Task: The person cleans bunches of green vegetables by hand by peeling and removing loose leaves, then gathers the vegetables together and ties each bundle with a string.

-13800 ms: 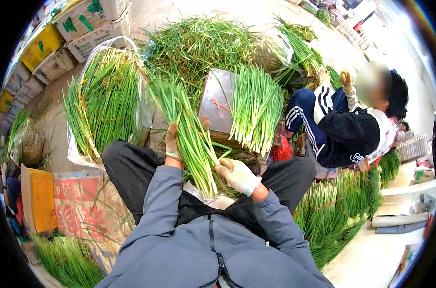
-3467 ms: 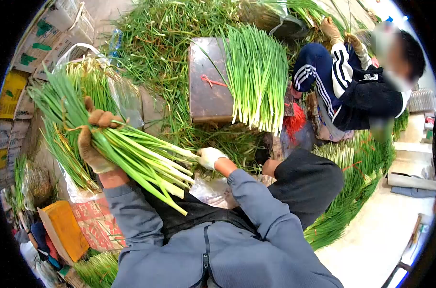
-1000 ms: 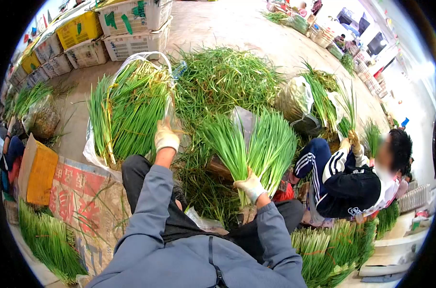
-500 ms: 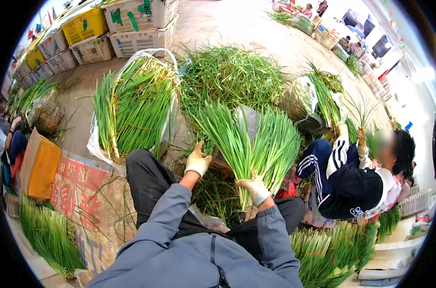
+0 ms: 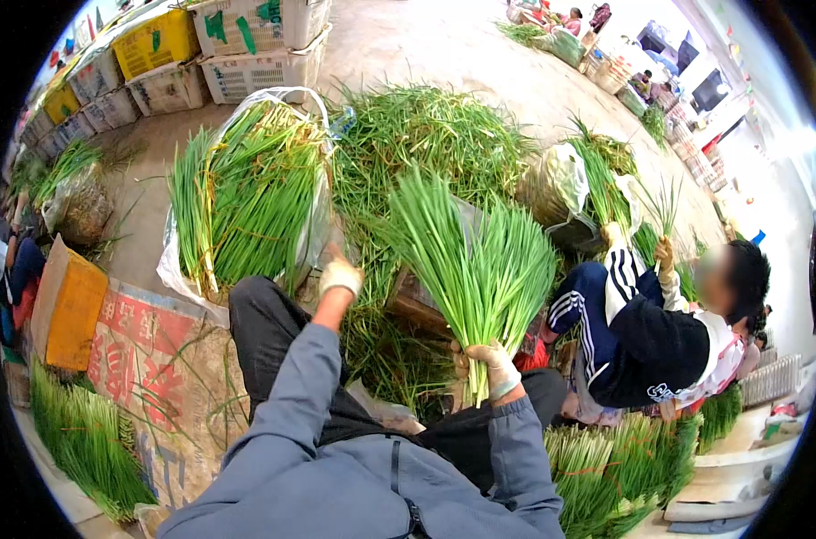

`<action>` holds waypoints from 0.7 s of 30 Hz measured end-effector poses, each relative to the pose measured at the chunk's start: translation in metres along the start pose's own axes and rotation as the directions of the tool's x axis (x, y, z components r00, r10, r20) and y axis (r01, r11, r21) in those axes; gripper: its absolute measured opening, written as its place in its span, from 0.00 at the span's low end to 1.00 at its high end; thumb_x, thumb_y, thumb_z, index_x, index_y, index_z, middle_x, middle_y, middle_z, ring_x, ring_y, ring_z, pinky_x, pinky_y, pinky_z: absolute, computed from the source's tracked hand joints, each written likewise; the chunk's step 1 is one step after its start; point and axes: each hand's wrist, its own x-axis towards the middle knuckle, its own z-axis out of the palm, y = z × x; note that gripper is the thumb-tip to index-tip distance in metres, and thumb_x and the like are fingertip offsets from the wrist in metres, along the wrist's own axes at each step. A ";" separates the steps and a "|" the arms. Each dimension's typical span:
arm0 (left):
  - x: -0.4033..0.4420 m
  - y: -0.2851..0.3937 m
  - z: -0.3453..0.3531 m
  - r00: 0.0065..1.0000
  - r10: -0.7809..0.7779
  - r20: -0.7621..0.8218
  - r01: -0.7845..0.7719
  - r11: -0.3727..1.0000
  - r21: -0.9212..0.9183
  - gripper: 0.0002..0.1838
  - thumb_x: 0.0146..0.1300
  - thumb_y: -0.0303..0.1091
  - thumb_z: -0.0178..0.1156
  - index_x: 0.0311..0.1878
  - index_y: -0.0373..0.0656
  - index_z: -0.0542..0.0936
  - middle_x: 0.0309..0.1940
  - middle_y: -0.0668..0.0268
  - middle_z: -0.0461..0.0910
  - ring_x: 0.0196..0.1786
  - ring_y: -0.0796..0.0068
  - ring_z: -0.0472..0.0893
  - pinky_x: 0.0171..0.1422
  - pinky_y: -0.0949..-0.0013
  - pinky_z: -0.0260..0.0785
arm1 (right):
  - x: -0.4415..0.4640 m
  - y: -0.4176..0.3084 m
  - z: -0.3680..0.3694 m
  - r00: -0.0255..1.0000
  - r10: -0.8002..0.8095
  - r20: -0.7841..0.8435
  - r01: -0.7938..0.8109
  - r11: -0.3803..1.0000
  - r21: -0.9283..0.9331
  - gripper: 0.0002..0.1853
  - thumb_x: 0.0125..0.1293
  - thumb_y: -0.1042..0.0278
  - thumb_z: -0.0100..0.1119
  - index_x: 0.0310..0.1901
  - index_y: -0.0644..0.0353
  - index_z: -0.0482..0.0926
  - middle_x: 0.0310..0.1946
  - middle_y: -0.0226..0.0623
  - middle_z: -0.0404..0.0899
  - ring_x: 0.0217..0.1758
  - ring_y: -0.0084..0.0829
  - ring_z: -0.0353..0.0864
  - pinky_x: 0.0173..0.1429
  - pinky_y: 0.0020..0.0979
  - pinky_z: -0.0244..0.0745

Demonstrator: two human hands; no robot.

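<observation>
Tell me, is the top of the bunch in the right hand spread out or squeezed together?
Spread out: the green bunch fans wide beyond the right hand, which grips it near the lower stalk ends.

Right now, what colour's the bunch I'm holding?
The bunch is green, paler at base; head view.

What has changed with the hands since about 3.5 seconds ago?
The right hand has moved right, from plucking at stem ends to gripping a bunch of greens low on the stems, leaves fanned upward. The left hand, which was holding one over the white bag, has let go and is blurred near that bag's right edge. Whether it is the same bunch is unclear. Bag, box and loose heap stayed put.
</observation>
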 end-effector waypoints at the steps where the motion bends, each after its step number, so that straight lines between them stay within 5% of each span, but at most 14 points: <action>1: -0.025 0.020 -0.009 0.999 -0.009 0.035 0.005 0.994 0.113 0.33 0.68 0.46 0.60 0.74 0.46 0.70 0.55 0.52 0.85 0.52 0.47 0.86 0.61 0.50 0.78 | 0.006 -0.001 -0.001 1.000 0.003 0.015 -0.004 1.000 0.023 0.18 0.62 0.72 0.65 0.53 0.64 0.77 0.34 0.38 0.81 0.30 0.31 0.81 0.32 0.33 0.78; 2: -0.036 0.021 -0.003 0.996 0.057 0.067 -0.056 0.998 -0.023 0.34 0.69 0.47 0.60 0.76 0.49 0.67 0.52 0.53 0.87 0.52 0.46 0.86 0.60 0.51 0.78 | 0.012 0.002 -0.008 0.998 0.021 0.060 -0.025 0.997 0.077 0.24 0.61 0.77 0.61 0.60 0.65 0.74 0.43 0.44 0.83 0.35 0.32 0.79 0.36 0.33 0.76; 5: -0.053 0.017 0.027 0.937 0.342 -0.075 -0.337 0.824 -0.456 0.23 0.67 0.51 0.64 0.58 0.46 0.83 0.43 0.51 0.88 0.45 0.52 0.88 0.52 0.56 0.79 | 0.021 0.008 -0.005 1.000 0.004 0.005 -0.004 1.000 -0.017 0.25 0.61 0.76 0.61 0.61 0.64 0.74 0.43 0.43 0.82 0.35 0.31 0.79 0.37 0.33 0.77; 7: -0.074 0.039 0.005 0.942 0.324 -0.087 -0.333 0.872 -0.360 0.21 0.65 0.51 0.66 0.50 0.44 0.86 0.38 0.52 0.88 0.41 0.57 0.88 0.51 0.59 0.79 | 0.023 0.007 0.001 1.000 0.022 0.011 -0.022 0.999 -0.049 0.26 0.61 0.75 0.63 0.62 0.63 0.73 0.44 0.42 0.81 0.36 0.30 0.78 0.37 0.32 0.77; 8: -0.073 0.045 0.000 0.967 0.218 0.129 -0.128 0.861 -0.492 0.20 0.65 0.47 0.65 0.52 0.43 0.86 0.34 0.54 0.88 0.38 0.59 0.88 0.49 0.61 0.79 | 0.022 0.008 0.005 1.000 0.024 0.009 -0.024 1.000 -0.019 0.27 0.61 0.74 0.63 0.63 0.63 0.72 0.44 0.41 0.81 0.36 0.29 0.78 0.37 0.32 0.77; 11: -0.060 0.025 0.027 0.965 0.252 0.075 -0.180 0.841 -0.511 0.22 0.64 0.44 0.64 0.56 0.40 0.84 0.33 0.55 0.88 0.36 0.62 0.88 0.49 0.62 0.79 | 0.022 0.010 0.005 0.999 0.030 0.020 -0.031 0.999 0.040 0.29 0.62 0.73 0.64 0.66 0.63 0.70 0.44 0.42 0.80 0.35 0.27 0.77 0.37 0.29 0.75; 13: -0.066 0.024 0.023 0.961 0.195 0.197 -0.065 0.851 -0.522 0.25 0.63 0.42 0.63 0.60 0.39 0.81 0.37 0.53 0.88 0.40 0.59 0.88 0.52 0.60 0.79 | 0.022 0.013 0.004 0.988 0.066 0.138 -0.096 0.970 0.222 0.31 0.62 0.72 0.64 0.68 0.64 0.67 0.46 0.43 0.78 0.35 0.25 0.73 0.36 0.28 0.73; 15: -0.074 0.024 0.020 0.936 0.332 0.121 -0.284 0.910 -0.302 0.28 0.62 0.43 0.65 0.63 0.39 0.79 0.42 0.49 0.87 0.47 0.56 0.87 0.56 0.57 0.78 | 0.024 0.018 0.002 0.985 0.060 0.163 -0.098 0.967 0.236 0.33 0.63 0.72 0.63 0.70 0.64 0.65 0.47 0.43 0.76 0.35 0.24 0.70 0.36 0.26 0.71; 16: -0.077 0.026 0.022 0.916 0.394 0.078 -0.348 0.876 -0.335 0.27 0.63 0.43 0.65 0.64 0.42 0.79 0.48 0.47 0.86 0.53 0.51 0.85 0.57 0.53 0.77 | 0.027 0.022 -0.002 0.982 0.069 0.177 -0.116 0.957 0.268 0.33 0.63 0.71 0.63 0.70 0.64 0.65 0.47 0.42 0.76 0.35 0.24 0.70 0.36 0.25 0.70; 19: -0.083 0.042 0.008 0.888 0.426 0.174 -0.367 0.884 -0.289 0.22 0.65 0.43 0.65 0.60 0.46 0.82 0.47 0.49 0.86 0.51 0.48 0.85 0.55 0.53 0.77 | 0.028 0.023 0.001 0.979 0.076 0.192 -0.133 0.944 0.302 0.33 0.64 0.71 0.62 0.70 0.64 0.64 0.48 0.41 0.75 0.36 0.23 0.69 0.36 0.24 0.69; 20: -0.077 0.033 0.018 0.887 0.448 0.115 -0.390 0.858 -0.334 0.17 0.63 0.45 0.66 0.47 0.43 0.86 0.41 0.51 0.87 0.44 0.53 0.87 0.51 0.57 0.77 | 0.027 0.022 0.003 0.980 0.069 0.186 -0.127 0.940 0.317 0.32 0.64 0.70 0.62 0.70 0.64 0.64 0.48 0.40 0.74 0.36 0.22 0.69 0.36 0.23 0.69; 21: -0.076 0.028 0.020 0.887 0.447 0.115 -0.388 0.857 -0.338 0.17 0.63 0.45 0.66 0.47 0.43 0.86 0.41 0.51 0.87 0.44 0.53 0.87 0.51 0.57 0.77 | 0.026 0.020 0.004 0.980 0.071 0.184 -0.127 0.941 0.314 0.32 0.64 0.70 0.62 0.70 0.64 0.64 0.48 0.40 0.74 0.36 0.22 0.69 0.36 0.23 0.69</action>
